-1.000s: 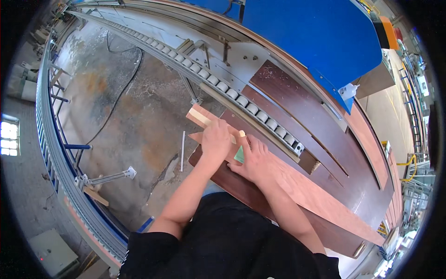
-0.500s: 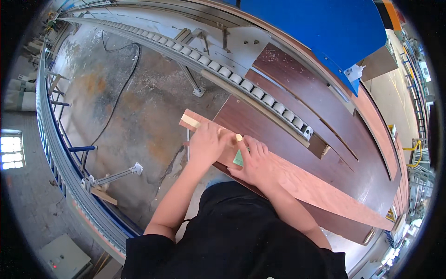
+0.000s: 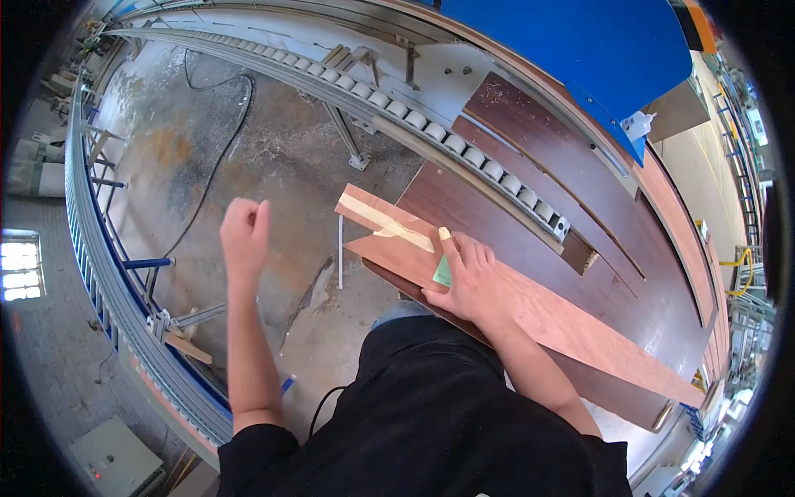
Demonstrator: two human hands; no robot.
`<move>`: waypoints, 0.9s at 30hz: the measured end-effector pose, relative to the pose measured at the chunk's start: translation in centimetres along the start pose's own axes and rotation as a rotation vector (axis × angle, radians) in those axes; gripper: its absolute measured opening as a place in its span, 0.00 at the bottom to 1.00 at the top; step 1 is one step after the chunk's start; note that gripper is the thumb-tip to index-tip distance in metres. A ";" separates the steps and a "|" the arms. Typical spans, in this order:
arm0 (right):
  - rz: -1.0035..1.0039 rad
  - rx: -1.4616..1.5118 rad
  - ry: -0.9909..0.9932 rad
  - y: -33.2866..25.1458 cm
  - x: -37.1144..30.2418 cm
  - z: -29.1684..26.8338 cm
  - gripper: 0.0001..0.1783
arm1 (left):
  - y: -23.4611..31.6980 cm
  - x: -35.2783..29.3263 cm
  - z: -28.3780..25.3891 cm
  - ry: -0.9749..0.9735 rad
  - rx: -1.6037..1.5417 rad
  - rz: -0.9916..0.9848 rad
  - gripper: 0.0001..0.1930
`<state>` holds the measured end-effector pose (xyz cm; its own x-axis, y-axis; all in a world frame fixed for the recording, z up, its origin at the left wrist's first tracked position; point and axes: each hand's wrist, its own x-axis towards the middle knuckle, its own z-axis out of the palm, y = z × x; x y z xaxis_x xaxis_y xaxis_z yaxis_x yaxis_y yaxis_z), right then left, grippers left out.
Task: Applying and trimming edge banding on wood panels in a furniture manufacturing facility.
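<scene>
My left hand (image 3: 246,232) is raised over the floor, clear of the board's left end. It is closed in a fist with the thumb up, and its inside is hidden. A long pinkish wooden board (image 3: 563,319) with a V-shaped notch in its left end lies slantwise before me. Pale tape-like strips (image 3: 389,225) cross near that notch. Flat on the board lies my right hand (image 3: 472,277), fingers outstretched, one fingertip wrapped in something yellowish. Beside its thumb, a green label-like patch (image 3: 444,272) shows partly.
A roller track (image 3: 455,145) runs diagonally beyond the board, over dark brown panels (image 3: 617,265). A blue machine cover (image 3: 571,50) with a small white bottle (image 3: 637,127) stands far right. Another curved rail (image 3: 83,224) is at left, and a black cable (image 3: 236,132) crosses the floor.
My left hand has left the board's end and moved left, closing into a fist. The pale strips and the notch it covered now show. My right hand stays on the board.
</scene>
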<state>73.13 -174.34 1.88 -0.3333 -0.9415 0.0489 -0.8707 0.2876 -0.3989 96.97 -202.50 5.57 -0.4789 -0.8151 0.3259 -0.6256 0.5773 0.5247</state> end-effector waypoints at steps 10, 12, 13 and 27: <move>-0.031 0.029 0.016 -0.1 0.0 0.3 0.56 | 10.3 -4.6 10.0 -0.354 -0.217 0.580 0.16; -0.035 0.037 0.024 -0.1 0.0 0.5 0.56 | 11.8 -5.3 11.4 -0.295 -0.007 0.664 0.13; -0.028 0.028 0.020 0.1 -0.1 0.3 0.56 | 12.1 -5.5 11.5 -0.296 -0.006 0.666 0.13; -0.020 0.040 0.044 0.2 -0.4 -0.2 0.53 | 11.0 -2.5 12.1 -0.609 -0.089 0.799 0.14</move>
<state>73.01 -173.89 1.93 -0.3321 -0.9382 0.0974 -0.8627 0.2604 -0.4335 83.82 -193.55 1.06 -0.9864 -0.0137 0.1636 0.0525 0.9179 0.3933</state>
